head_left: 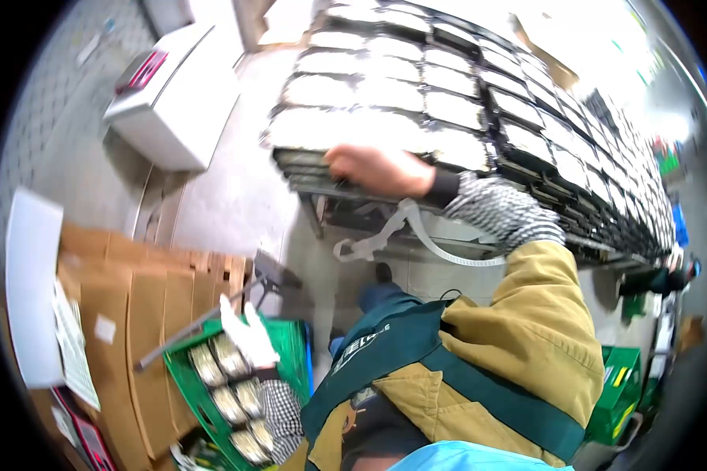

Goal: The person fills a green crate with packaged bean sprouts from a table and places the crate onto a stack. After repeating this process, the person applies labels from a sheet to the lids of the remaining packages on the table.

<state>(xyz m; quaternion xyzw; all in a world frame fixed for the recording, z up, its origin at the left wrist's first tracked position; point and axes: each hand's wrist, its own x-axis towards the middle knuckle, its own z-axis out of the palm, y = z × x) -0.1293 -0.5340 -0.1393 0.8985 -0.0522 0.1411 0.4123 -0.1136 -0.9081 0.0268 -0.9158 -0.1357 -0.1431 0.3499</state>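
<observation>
Two green crates (291, 345); about six packs (229, 404) in the left one; one white scale (173, 102); stacked trays (448, 78) too many to count.

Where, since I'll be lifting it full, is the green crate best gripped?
Likely best: take the crate by its top rim on two opposite sides, coming from above. It is open-topped and packed with tubs, so only the rim offers a grip; the left hand rests near it.

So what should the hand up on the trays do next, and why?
Probably pull the front tray out: the right hand curls on its edge, while the gloved left hand rests at the green crate, which holds similar packs.
</observation>
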